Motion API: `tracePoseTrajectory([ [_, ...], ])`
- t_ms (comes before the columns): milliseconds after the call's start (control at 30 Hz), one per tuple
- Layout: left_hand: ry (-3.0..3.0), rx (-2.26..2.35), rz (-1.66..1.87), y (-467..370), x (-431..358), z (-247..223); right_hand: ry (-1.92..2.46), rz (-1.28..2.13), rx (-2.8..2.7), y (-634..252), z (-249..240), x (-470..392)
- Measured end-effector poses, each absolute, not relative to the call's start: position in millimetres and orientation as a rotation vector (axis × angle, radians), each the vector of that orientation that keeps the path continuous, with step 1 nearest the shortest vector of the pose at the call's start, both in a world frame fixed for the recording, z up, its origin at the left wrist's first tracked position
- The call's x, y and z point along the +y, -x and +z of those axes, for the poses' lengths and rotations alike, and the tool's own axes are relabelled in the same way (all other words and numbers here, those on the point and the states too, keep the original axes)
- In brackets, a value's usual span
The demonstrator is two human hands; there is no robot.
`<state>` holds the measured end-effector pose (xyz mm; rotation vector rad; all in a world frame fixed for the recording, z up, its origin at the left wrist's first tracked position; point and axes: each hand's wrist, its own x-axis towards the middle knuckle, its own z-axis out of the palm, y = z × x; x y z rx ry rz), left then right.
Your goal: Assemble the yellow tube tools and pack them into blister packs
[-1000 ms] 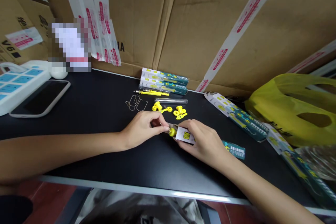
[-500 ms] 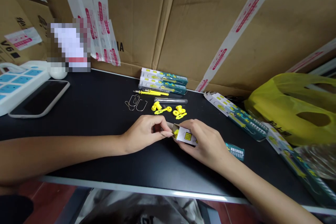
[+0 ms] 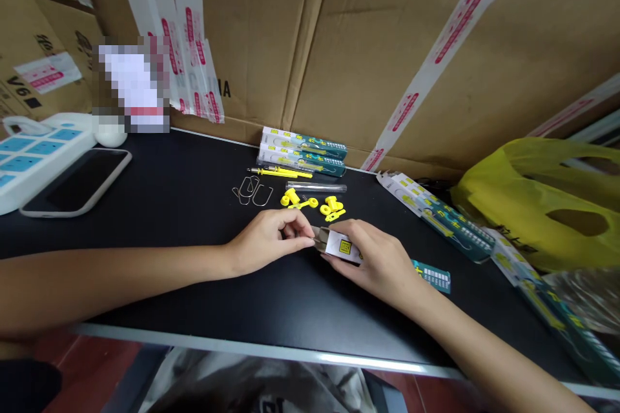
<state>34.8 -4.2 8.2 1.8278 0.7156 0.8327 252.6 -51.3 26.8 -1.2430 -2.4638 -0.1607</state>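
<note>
My right hand [image 3: 375, 255] is wrapped round a small white and green carton [image 3: 341, 245], whose flap end faces left. At that end, my left hand [image 3: 271, 242] pinches with thumb and fingertips at the flap; whether it grips the flap or something tiny cannot be made out. Beyond the hands lie yellow plastic parts [image 3: 331, 205], bent wire hooks [image 3: 262, 195], a clear tube [image 3: 316, 187] and yellow rods with metal tips [image 3: 281, 172].
Two similar cartons [image 3: 303, 156] lie at the back, and more cartons [image 3: 436, 213] on the right beside a yellow plastic bag [image 3: 537, 200]. A phone [image 3: 77, 182] and a power strip [image 3: 43, 148] are at the left. Large cardboard boxes [image 3: 378, 26] stand behind the black table [image 3: 203, 310].
The yellow piece seen at the carton's open end is no longer visible. My left fingertips have shifted slightly up and left, and the flap now shows more between the hands.
</note>
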Motion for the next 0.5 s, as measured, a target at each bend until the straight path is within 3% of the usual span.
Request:
tracePoseTrajectory([
  [500, -2.088, 0.709, 0.861, -36, -11, 14, 1.115, -0.072, -2.594, -241, 27, -61],
])
